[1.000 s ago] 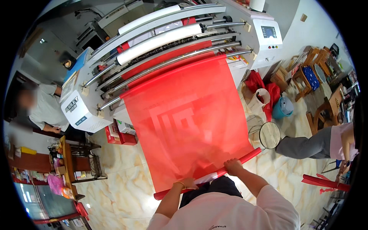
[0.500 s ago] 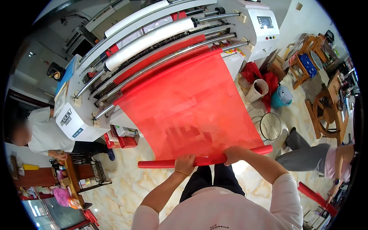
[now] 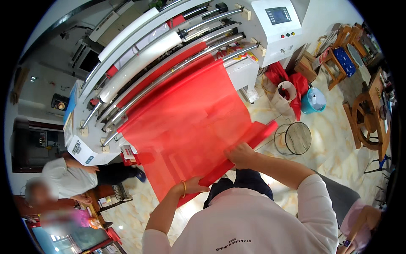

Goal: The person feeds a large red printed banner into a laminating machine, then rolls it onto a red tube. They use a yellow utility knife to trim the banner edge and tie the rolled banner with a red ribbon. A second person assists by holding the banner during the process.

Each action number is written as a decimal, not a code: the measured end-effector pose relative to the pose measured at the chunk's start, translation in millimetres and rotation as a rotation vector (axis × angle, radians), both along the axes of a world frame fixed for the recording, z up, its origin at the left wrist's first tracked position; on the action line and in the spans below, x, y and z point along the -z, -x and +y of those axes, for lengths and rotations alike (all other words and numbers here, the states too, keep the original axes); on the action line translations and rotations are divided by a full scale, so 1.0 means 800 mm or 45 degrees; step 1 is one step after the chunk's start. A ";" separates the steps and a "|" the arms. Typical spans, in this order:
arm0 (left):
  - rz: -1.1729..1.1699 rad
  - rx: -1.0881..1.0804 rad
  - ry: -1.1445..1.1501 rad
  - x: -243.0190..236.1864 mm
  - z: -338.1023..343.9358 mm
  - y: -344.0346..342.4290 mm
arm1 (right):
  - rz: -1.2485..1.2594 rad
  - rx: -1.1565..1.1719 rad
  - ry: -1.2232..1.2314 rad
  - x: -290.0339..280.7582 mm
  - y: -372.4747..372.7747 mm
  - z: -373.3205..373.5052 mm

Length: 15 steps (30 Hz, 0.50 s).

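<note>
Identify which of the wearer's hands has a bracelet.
The left hand: a yellow bracelet circles its wrist. The right hand has none there.

A workshop — wide roller machine point(image 3: 144, 61) with control panel point(image 3: 278, 15) and broad red sheet point(image 3: 186, 122).

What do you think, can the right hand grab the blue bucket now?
Probably not: the right hand looks closed on the red roll, and the blue bucket seems too far off, past the round stand.

The left hand point(image 3: 193, 185) and right hand point(image 3: 240, 155) hold a red sheet point(image 3: 190, 118) stretching from a white machine point(image 3: 274, 42).
</note>
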State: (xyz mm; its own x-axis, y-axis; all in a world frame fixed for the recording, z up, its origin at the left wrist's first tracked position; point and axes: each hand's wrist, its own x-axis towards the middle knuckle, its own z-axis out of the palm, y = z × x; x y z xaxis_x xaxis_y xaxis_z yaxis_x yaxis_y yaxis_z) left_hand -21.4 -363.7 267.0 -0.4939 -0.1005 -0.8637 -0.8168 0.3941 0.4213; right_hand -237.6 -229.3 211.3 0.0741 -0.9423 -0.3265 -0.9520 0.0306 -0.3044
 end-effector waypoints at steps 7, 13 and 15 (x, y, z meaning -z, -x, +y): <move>0.060 0.137 0.324 0.007 -0.015 0.026 | 0.060 -0.026 0.436 0.012 0.049 -0.018; 0.104 0.339 0.924 0.024 -0.022 0.036 | -0.300 -0.115 0.048 0.014 0.074 -0.033; 0.020 0.213 0.563 0.012 -0.032 0.047 | -0.104 0.015 0.517 0.019 0.071 -0.036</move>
State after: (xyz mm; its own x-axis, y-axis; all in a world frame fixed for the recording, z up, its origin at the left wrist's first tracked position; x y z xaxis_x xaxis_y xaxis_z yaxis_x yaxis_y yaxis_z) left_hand -58.7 -389.0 257.2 -0.5477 -0.3747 -0.7481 -0.7214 0.6644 0.1954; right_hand -294.3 -258.1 196.2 0.0732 -0.9942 0.0787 -0.9246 -0.0972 -0.3683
